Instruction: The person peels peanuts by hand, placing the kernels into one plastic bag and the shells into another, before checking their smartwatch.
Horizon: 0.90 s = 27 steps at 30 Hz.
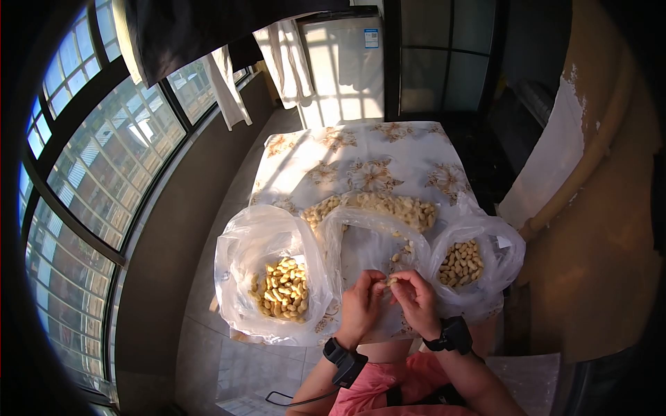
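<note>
My left hand (362, 305) and my right hand (417, 302) meet over the near edge of the table, fingertips pinched on a small peanut (390, 281) between them. Fingers cover most of it, so whether its shell is cracked cannot be seen. Left of my hands, an open clear plastic bag (236, 267) holds sunlit peanuts in their shells (283, 288). To the right stands another open plastic bag (512, 251) with peanuts (460, 263) inside. Just beyond my hands lies a middle plastic bag (361, 220), with many peanuts (395, 206) along its far side and a few nearer ones.
A flowered cloth (371, 173) covers the table. Barred windows (118, 166) run along the left wall, with white garments (286, 59) hanging near them. A white appliance (343, 69) and a dark-framed glass door (444, 76) stand behind. Black devices (454, 335) are strapped to both wrists.
</note>
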{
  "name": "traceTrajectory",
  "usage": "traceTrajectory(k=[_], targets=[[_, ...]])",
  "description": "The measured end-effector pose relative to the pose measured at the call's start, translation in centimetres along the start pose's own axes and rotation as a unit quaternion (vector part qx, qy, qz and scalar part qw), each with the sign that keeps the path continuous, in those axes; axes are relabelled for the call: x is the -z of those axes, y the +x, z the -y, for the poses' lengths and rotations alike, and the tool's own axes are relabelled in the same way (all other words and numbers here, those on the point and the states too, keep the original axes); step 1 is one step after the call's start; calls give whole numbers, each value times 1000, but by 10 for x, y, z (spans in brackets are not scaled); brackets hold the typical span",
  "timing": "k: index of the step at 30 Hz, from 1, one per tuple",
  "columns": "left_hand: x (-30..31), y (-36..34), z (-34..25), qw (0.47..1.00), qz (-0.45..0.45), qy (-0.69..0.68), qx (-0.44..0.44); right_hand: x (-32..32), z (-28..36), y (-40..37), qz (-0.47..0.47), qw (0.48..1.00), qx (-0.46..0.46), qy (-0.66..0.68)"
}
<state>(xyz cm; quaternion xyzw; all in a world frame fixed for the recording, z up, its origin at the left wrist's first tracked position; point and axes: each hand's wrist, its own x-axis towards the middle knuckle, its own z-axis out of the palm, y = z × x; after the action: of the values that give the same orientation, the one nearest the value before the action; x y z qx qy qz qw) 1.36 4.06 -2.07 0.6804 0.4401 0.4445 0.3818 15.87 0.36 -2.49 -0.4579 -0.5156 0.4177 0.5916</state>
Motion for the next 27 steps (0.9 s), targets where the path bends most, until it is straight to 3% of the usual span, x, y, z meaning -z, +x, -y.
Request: traceTrajectory(k=[11,27], targets=[[2,1,-4,993,48,98,-35,-1,5,1,-1,1000,-8,8],[1,2,-5,995,35,84,-47,-1,-3,0,-10,1000,-5,-8]])
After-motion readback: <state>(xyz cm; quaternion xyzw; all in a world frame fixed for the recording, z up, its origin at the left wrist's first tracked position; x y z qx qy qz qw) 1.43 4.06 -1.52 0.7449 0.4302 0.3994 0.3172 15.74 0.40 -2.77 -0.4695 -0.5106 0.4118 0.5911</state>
